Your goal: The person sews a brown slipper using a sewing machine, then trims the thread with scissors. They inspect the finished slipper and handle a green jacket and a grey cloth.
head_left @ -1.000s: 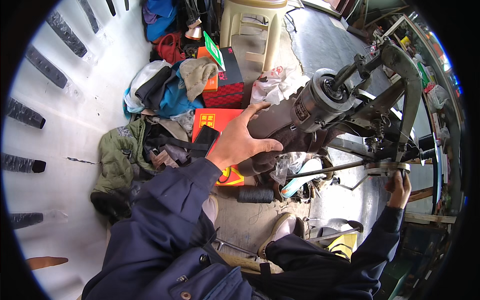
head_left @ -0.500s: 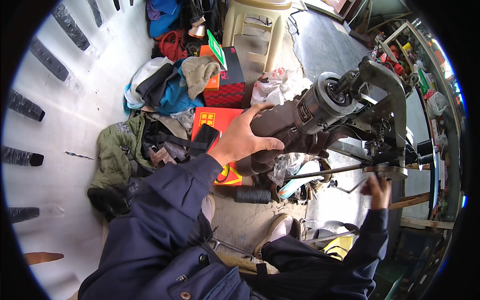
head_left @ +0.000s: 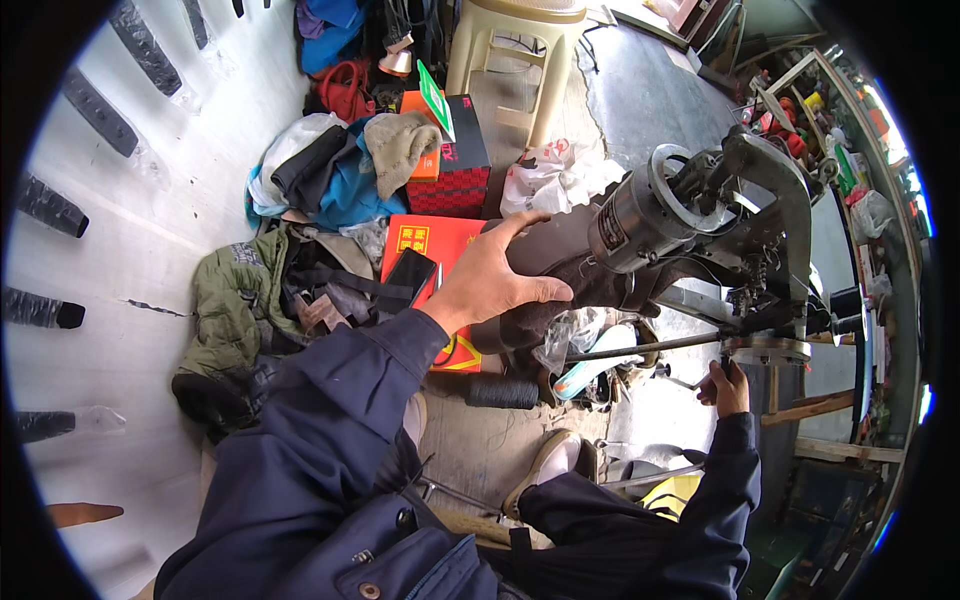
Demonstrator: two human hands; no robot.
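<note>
My left hand [head_left: 490,275] grips a brown leather boot [head_left: 550,243], thumb on the near side and fingers over the far side. Dark fuzzy lining shows at the boot's opening, and its far part reaches in under the head of a metal shoe-stitching machine [head_left: 625,235]. The machine's arm hides where needle and leather meet. At the lower right, my right hand [head_left: 725,388] has its fingers curled around the small dark crank handle [head_left: 722,365] just under the handwheel [head_left: 768,350]. The fingers cover most of that handle.
Below the machine lie a pale blue insole [head_left: 592,372] and clear plastic, beside a spool of dark thread [head_left: 503,392]. Left of the boot are a red box [head_left: 400,232], a phone [head_left: 410,272] and piled clothes [head_left: 235,290]. A beige stool [head_left: 545,85] stands behind.
My right hand has swung left and slightly down around the handwheel. Ring and linkage on the machine's head have shifted. My left hand and the boot have barely moved.
</note>
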